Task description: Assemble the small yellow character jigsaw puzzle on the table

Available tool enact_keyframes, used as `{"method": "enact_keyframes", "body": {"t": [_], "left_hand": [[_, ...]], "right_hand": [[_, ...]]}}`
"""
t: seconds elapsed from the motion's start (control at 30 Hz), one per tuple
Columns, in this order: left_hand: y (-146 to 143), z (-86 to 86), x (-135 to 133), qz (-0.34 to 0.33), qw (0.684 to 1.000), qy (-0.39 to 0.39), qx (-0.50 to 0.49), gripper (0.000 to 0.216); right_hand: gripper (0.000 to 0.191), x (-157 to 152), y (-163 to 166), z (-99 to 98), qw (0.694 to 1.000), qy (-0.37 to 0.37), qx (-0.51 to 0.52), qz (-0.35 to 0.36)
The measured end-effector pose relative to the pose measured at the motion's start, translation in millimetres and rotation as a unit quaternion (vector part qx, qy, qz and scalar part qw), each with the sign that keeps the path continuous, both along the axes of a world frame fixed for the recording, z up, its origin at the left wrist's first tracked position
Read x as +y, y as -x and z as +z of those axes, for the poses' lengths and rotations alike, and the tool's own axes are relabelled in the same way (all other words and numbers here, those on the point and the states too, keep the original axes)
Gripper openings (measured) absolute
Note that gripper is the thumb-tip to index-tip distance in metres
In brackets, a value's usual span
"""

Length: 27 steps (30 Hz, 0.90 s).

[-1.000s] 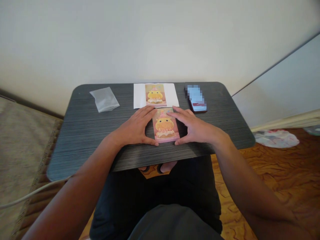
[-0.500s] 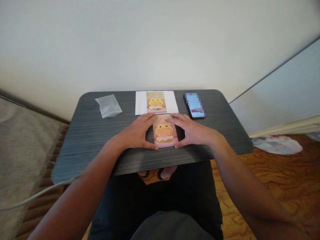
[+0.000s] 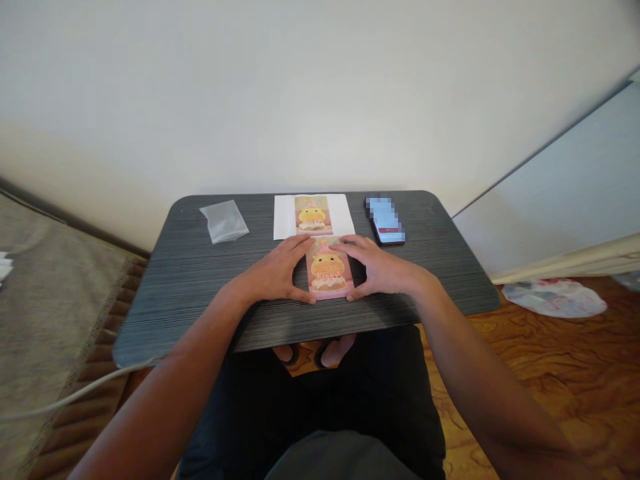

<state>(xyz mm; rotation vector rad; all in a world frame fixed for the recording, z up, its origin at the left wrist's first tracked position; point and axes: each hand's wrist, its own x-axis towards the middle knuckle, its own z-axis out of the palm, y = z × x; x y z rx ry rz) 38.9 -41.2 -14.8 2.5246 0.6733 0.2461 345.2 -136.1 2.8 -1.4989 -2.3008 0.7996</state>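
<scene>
A small picture card (image 3: 329,272) with a yellow cartoon animal on a cake lies flat on the dark table. My left hand (image 3: 284,270) holds it along the left edge, thumb at the near corner and fingertips at the far one. On the other side my right hand (image 3: 383,268) grips the right edge the same way, with a fingertip reaching over the top. Just behind the card lies a white sheet (image 3: 341,215) printed with the same picture (image 3: 313,216).
A clear plastic sleeve (image 3: 225,221) rests on the table (image 3: 175,280) at the left. To the right is a phone (image 3: 386,221) with its screen lit. A white cable (image 3: 100,383) runs by the left front corner. The wall (image 3: 310,93) stands behind the table.
The camera view has shifted slightly, so the table sits lower in the picture. Both hands stay at the card's sides, almost unmoved.
</scene>
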Motion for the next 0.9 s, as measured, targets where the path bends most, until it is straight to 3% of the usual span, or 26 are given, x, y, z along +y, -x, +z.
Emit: {"method": "enact_keyframes", "body": {"t": [0.2,0.37,0.47,0.67,0.8,0.9], "left_hand": [[1,-1.3,2,0.002,1.0,0.01,-0.015,0.141],[8,2.7,5,0.022,1.0,0.003,-0.022,0.142],[17,1.4,5,0.048,0.998,-0.011,-0.034,0.131],[28,-7.5,-3,0.085,0.994,-0.057,-0.037,0.115],[27,-7.7,-9,0.097,0.99,-0.086,-0.062,0.08],[26,-6.2,-12,0.113,0.985,-0.104,-0.073,0.067]], "right_hand": [[0.118,-4,-3,-6.4,0.999,-0.017,0.043,-0.011],[0.071,-12,-4,-15.1,0.987,-0.071,0.135,-0.049],[0.049,-16,-4,-26.7,0.972,-0.128,0.16,-0.11],[0.025,-15,-3,-42.2,0.953,-0.184,0.146,-0.189],[0.017,-15,-3,-45.0,0.946,-0.193,0.125,-0.228],[0.016,-15,-3,-47.5,0.943,-0.187,0.113,-0.252]]}}
